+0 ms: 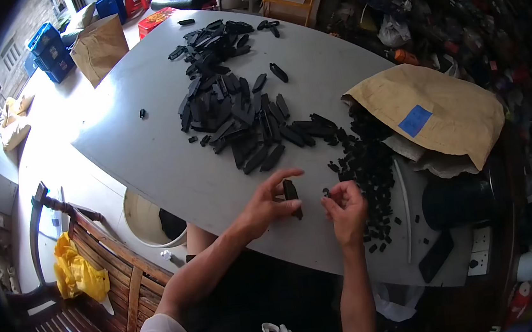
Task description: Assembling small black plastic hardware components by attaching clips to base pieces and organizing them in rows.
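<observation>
Black casing [292, 200], just inside the desk's [142, 143] near edge, pinched in left hand's [262, 206] grip; right hand [347, 212] pinches a small dark piece [326, 193], both close together, I'd judge for easy sight.

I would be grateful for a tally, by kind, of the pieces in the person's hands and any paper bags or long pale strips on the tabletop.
Long black piece, in the left hand: 1
Small black piece, in the right hand: 1
Brown paper bag: 1
Long pale strip: 1
Total: 4
</observation>
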A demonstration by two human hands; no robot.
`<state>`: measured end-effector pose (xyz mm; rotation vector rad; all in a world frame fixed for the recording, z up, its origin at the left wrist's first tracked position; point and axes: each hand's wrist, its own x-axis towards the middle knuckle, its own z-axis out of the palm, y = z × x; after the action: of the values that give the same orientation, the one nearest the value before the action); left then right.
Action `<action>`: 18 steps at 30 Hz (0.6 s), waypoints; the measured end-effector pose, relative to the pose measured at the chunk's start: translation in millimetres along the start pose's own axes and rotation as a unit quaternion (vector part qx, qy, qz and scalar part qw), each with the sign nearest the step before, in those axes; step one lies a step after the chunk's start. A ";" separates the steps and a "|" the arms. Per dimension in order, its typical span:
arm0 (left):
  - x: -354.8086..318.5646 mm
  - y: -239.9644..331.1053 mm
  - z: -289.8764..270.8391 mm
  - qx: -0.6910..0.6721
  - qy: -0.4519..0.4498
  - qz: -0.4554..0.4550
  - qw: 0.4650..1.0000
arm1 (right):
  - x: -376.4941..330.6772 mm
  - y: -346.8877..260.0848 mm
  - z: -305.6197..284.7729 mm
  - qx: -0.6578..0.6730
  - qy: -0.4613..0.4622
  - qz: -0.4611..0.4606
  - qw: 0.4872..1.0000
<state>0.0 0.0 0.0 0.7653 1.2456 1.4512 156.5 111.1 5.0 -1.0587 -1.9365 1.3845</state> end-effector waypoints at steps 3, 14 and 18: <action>2.1 -8.3 0.1 -0.167 -0.015 -0.045 0.985 | -19.4 -0.7 0.1 0.111 0.014 -0.008 0.994; -8.6 -18.0 4.2 0.235 0.045 0.136 0.961 | -32.5 -5.5 7.3 -0.044 -0.006 -0.131 0.990; -14.1 -15.8 0.1 0.229 0.041 0.143 0.962 | -31.2 -0.8 7.6 -0.059 -0.007 -0.136 0.989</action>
<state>8.5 -14.4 -12.9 1.2475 1.6141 1.4477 167.6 81.0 4.0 -0.7988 -2.1039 1.1429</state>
